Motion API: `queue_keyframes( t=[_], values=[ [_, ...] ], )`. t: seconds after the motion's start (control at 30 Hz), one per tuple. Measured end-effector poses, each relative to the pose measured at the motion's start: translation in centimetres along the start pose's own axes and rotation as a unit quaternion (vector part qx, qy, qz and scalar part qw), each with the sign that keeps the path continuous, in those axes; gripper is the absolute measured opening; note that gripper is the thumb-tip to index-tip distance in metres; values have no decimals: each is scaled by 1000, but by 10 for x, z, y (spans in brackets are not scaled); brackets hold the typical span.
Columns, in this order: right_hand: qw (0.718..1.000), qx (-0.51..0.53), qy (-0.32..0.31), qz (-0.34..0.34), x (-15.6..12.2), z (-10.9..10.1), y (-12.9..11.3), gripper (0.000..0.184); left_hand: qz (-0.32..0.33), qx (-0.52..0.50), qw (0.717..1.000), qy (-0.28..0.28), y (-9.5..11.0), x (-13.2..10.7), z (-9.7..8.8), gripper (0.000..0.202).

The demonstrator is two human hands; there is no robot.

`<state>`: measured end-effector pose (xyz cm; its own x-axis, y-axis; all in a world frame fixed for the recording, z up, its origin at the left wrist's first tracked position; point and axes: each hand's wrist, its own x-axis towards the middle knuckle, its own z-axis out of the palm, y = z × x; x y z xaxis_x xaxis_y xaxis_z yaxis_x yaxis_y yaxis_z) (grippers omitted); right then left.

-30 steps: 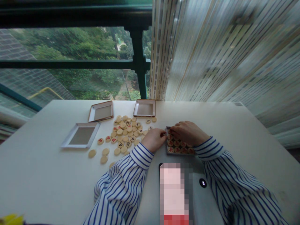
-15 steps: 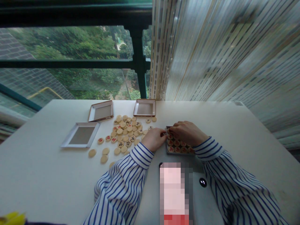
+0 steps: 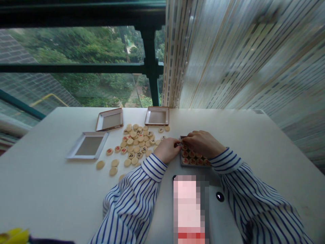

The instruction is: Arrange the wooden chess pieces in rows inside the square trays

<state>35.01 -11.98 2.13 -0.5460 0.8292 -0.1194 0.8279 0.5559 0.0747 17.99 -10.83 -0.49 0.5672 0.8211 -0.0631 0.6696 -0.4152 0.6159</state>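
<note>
A small box (image 3: 183,164) filled with round wooden game pieces bearing red marks lies on the white table (image 3: 50,189). My right hand (image 3: 203,143) rests curled over the box's far half, its fingertips pinched at the far left corner. My left hand (image 3: 168,149) is closed at the box's left edge, fingertips meeting those of the right hand. What the fingers pinch is hidden. Left of my hands lies a loose heap of wooden pieces (image 3: 137,144), some with red or black marks.
Three shallow box halves lie empty: a white-rimmed one (image 3: 87,145) at the left, and two brown-rimmed ones (image 3: 109,120) (image 3: 156,116) at the back. A black round object (image 3: 219,197) lies near my right sleeve. A window and a striped curtain stand behind the table.
Both hands stay at the box's far left corner with barely any movement. The view has shifted slightly.
</note>
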Motion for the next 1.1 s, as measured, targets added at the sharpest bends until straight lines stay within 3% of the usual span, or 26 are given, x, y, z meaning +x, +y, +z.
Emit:
queue_keyframes(
  t=[0.93, 1.1],
  values=[
    [1000, -7, -4, 0, -1, 0, 1, 19, 13, -10, 1000, 6, -1, -1, 0, 28],
    [1000, -11, 24, 15, -4, -5, 3, 21, 1, -4, 1000, 1, 1, -1, -3, 28]
  ],
)
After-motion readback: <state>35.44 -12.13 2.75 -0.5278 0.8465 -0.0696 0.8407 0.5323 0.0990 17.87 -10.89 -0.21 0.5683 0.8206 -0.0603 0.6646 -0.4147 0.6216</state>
